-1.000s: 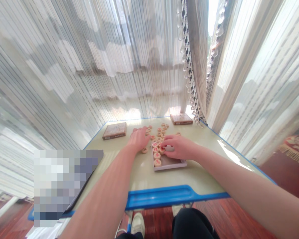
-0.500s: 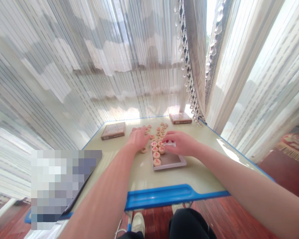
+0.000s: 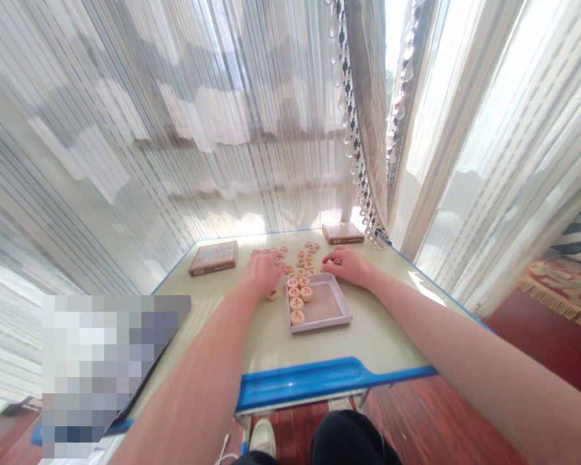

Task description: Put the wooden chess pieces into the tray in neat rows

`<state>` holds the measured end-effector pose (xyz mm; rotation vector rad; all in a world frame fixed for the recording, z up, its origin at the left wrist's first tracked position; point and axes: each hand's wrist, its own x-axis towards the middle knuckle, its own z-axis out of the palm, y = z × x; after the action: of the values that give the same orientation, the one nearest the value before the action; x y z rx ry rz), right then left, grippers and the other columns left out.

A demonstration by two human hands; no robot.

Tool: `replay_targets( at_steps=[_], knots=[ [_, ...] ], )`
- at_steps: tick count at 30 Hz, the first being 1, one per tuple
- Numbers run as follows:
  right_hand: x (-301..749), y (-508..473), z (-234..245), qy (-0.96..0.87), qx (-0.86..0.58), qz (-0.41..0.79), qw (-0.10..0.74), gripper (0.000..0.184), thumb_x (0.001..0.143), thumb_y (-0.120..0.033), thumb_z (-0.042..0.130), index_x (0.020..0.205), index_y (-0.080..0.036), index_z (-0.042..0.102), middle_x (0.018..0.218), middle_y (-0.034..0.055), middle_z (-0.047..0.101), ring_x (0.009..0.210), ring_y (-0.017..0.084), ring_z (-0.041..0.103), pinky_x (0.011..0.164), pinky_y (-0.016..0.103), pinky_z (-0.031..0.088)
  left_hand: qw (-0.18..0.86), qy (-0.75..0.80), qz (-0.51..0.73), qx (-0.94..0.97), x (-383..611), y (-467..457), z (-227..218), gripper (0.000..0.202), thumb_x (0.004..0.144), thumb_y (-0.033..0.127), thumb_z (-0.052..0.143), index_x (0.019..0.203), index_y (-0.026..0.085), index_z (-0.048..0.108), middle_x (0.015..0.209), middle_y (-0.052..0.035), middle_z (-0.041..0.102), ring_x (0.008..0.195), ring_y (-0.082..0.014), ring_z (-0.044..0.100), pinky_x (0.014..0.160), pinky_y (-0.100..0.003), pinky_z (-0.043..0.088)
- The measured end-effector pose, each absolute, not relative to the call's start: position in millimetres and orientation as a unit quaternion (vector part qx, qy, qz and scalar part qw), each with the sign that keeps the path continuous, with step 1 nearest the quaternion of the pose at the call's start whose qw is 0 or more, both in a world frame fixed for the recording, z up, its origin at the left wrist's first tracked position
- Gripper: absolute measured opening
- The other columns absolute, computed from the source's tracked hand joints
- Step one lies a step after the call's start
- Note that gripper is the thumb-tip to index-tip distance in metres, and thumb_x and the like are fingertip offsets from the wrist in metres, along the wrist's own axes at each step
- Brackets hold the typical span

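A shallow white tray (image 3: 341,309) lies in the middle of the table (image 3: 232,323) and holds several round wooden chess pieces (image 3: 297,299) with red marks along its left side. More loose pieces (image 3: 306,253) are scattered behind it. My left hand (image 3: 261,271) rests palm down just left of the tray's far corner, fingers curled over the loose pieces, with one piece (image 3: 273,294) beside it. My right hand (image 3: 347,265) is just behind the tray's far right corner, fingertips pinched on a piece.
Two flat brown boxes lie at the back, one at the left (image 3: 214,257) and one at the right (image 3: 341,232). The table has a blue rim (image 3: 319,381) with a groove at the near edge. Sheer curtains (image 3: 174,142) and a beaded tieback (image 3: 356,155) hang close behind. My knees and shoe show below.
My right hand has left the tray, where it was setting pieces, and moved back to the loose pieces behind it. The left hand has hardly moved. The camera has shifted slightly.
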<state>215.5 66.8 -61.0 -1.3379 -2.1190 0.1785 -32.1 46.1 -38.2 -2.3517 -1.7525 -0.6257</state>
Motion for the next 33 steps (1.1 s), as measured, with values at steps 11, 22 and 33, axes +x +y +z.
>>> replay_targets(
  at_steps=[11,22,33],
  knots=[
    [216.9,68.0,-61.2,-0.782,-0.553,0.081,0.276,0.025,0.069,-0.038,0.059,0.082,-0.021,0.072,0.079,0.0024,0.069,0.091,0.023,0.054,0.080,0.034,0.043,0.103,-0.595,-0.264,-0.752,-38.5,48.4,-44.7,0.032,0.084,0.030,0.043,0.105,0.018,0.062,0.107,-0.0081,0.062,0.104,-0.0244,0.049,0.094,-0.037,0.038],
    [214.5,44.3,-44.6,-0.737,-0.518,0.148,0.409,0.033,0.069,-0.034,0.059,0.096,-0.016,0.067,0.088,0.0051,0.067,0.074,0.017,0.058,0.069,0.030,0.045,0.116,-0.655,-0.286,-0.690,-37.4,17.1,-53.8,0.031,0.088,0.024,0.034,0.092,0.015,0.064,0.093,-0.0109,0.063,0.097,-0.0225,0.054,0.092,-0.037,0.038],
    [200.4,15.5,-39.2,-0.839,-0.487,0.110,0.214,0.019,0.070,-0.032,0.061,0.082,-0.020,0.070,0.078,0.0024,0.069,0.077,0.020,0.059,0.071,0.032,0.044,0.029,-0.645,-0.329,-0.690,-39.5,4.8,-60.6,0.030,0.087,0.034,0.039,0.091,0.019,0.065,0.091,-0.0060,0.064,0.087,-0.0167,0.058,0.084,-0.028,0.044]
  ],
)
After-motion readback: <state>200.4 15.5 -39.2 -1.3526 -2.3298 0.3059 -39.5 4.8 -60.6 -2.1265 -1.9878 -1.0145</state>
